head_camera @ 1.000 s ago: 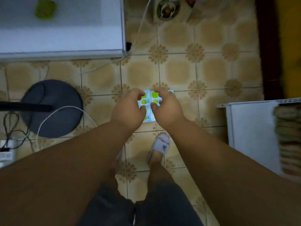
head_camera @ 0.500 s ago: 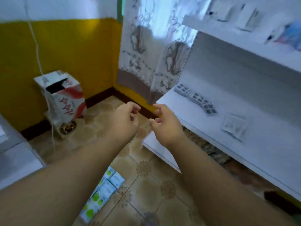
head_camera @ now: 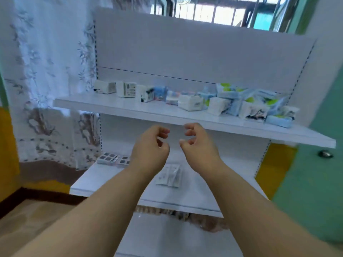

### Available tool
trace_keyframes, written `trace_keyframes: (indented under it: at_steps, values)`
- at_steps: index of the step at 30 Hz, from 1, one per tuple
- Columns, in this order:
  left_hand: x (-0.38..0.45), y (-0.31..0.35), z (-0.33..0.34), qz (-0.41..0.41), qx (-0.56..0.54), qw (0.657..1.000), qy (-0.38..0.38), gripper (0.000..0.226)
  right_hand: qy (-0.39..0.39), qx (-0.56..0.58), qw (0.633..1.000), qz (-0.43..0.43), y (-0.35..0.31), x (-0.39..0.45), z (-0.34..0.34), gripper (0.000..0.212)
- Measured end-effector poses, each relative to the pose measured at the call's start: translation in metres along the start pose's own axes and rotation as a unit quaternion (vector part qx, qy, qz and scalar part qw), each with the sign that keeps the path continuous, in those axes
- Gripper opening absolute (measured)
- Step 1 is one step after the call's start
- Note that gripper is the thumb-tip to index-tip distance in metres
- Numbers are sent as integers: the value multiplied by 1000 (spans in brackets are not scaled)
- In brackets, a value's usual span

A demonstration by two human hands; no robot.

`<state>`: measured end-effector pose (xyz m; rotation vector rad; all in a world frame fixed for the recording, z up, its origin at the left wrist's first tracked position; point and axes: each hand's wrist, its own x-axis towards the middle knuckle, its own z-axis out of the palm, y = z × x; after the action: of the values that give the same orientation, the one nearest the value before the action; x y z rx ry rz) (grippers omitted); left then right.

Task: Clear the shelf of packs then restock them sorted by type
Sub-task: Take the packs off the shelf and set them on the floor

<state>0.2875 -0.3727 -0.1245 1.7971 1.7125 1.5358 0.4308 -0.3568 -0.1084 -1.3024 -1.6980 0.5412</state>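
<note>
A white shelf unit (head_camera: 204, 58) fills the middle of the view, its back panel rising to a barred window (head_camera: 213, 10) at the far top. A patterned curtain (head_camera: 46, 80) hangs to its left, and a green door (head_camera: 319, 164) stands to its right.

The upper shelf (head_camera: 130, 108) carries the packs (head_camera: 194, 101). They sit in a loose row along the far edge, from left of centre to the right end. White boxy packs stand apart on the left. Toward the right the row thickens into a jumbled heap of white, pale blue and green-marked packs, several touching or leaning on one another.

The lower shelf (head_camera: 213, 190) holds dark-printed flat packs (head_camera: 113, 159) at its far left and a clear flat sachet (head_camera: 168, 176) near the middle.

Both forearms reach in from the near edge. The left hand (head_camera: 150, 147) and the right hand (head_camera: 198, 143) hang side by side, close but apart, in front of and just below the upper shelf's front lip. Fingers on each are loosely curled with the thumb clear of them. Neither hand holds anything, and neither touches the shelf or a pack.
</note>
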Motion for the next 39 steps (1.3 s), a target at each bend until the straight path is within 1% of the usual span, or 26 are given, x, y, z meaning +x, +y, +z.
trace_keyframes:
  at_steps: [2, 5, 11, 15, 19, 22, 24, 26, 28, 30, 32, 33, 34, 35, 36, 38, 39]
  values:
    - [16, 15, 25, 2, -11, 1000, -4, 28, 21, 10, 1000, 13, 14, 18, -22, 35]
    - [48, 29, 52, 25, -32, 999, -20, 30, 45, 17, 999, 21, 29, 48, -42, 36]
    - [126, 41, 102, 86, -35, 994, -63, 29, 118, 34, 992, 23, 48, 118, -56, 36]
    - [178, 55, 137, 95, -43, 990, -92, 27, 153, 8, 987, 41, 64, 161, -69, 37]
    - [223, 69, 180, 79, -67, 989, -104, 29, 183, -42, 981, 51, 88, 212, -90, 38]
    - [260, 79, 215, 48, -75, 990, -111, 30, 197, -24, 978, 57, 107, 255, -108, 44]
    - [289, 84, 240, 11, -84, 989, -118, 36, 184, -4, 980, 72, 120, 284, -119, 52]
    - [311, 86, 259, -30, -64, 989, -127, 42, 151, 18, 983, 104, 130, 311, -124, 59]
    - [325, 86, 275, -50, -34, 990, -127, 40, 117, 58, 983, 126, 138, 329, -124, 61]
    - [334, 85, 287, -69, -27, 992, -105, 40, 114, 80, 982, 127, 144, 341, -124, 57]
    - [340, 81, 291, -86, -15, 994, -62, 50, 138, 87, 981, 107, 145, 350, -123, 51]
    - [343, 79, 291, -84, -9, 996, -42, 51, 144, 88, 981, 92, 144, 354, -122, 47]
    - [346, 77, 289, -79, -25, 996, -26, 48, 142, 93, 982, 79, 141, 358, -121, 44]
    - [350, 75, 285, -85, -88, 992, -11, 41, 133, 100, 984, 67, 138, 362, -119, 40]
    - [355, 72, 280, -108, -179, 978, -1, 36, 118, 104, 986, 54, 134, 367, -117, 37]
    - [365, 66, 265, -162, -348, 923, 36, 37, 83, 111, 990, 28, 126, 375, -112, 32]
    - [371, 61, 256, -178, -400, 896, 74, 38, 74, 106, 992, 11, 124, 381, -110, 30]
